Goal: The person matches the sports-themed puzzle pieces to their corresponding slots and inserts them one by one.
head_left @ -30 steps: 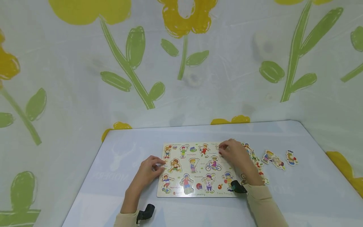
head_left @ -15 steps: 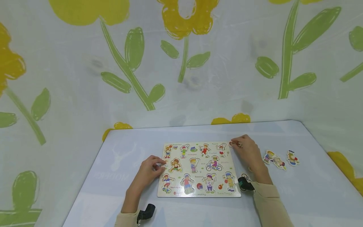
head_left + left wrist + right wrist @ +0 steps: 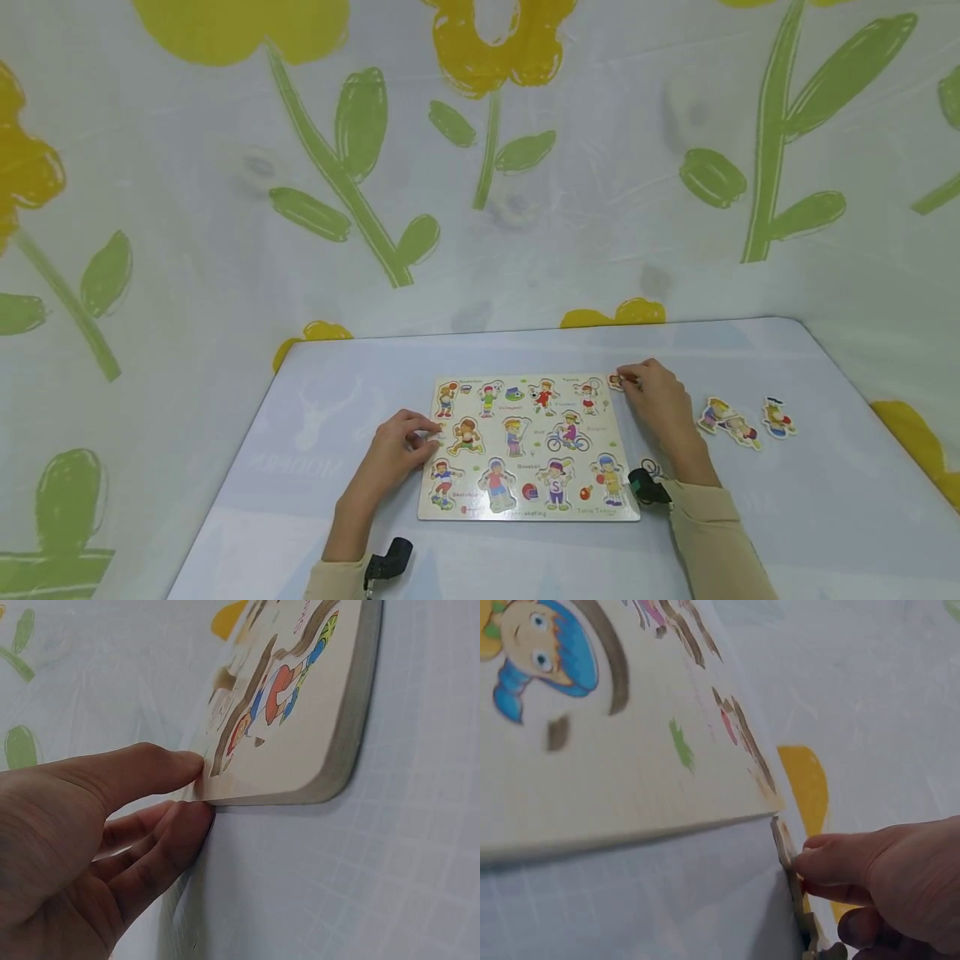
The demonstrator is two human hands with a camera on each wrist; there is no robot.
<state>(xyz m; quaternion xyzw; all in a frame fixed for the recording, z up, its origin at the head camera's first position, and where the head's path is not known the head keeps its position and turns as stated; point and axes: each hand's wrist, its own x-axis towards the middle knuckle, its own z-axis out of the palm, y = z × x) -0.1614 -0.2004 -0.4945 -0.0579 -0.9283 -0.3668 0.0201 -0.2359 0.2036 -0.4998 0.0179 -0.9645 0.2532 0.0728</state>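
Observation:
A wooden puzzle board (image 3: 603,442) with cartoon sports figures lies flat on the table. My left hand (image 3: 393,450) holds its left edge; in the left wrist view the thumb rests on the top face and the fingers bend against the side. Just off the board's far right corner, my right hand (image 3: 656,400) pinches a small flat puzzle piece (image 3: 615,382). The right wrist view has this piece (image 3: 799,900) seen nearly edge-on beside the board's corner, so its picture is hidden there.
To the right lie two touching puzzle pieces (image 3: 727,422) and a separate one (image 3: 778,418). A piece with a wheel (image 3: 651,468) peeks out by the right wrist camera (image 3: 647,486). A flower-printed cloth wall (image 3: 592,250) stands behind the table.
My right hand has moved right, from above the board's tennis figure to the piece beside the far corner. Its forearm now covers several loose pieces. The left hand stays at the board's edge.

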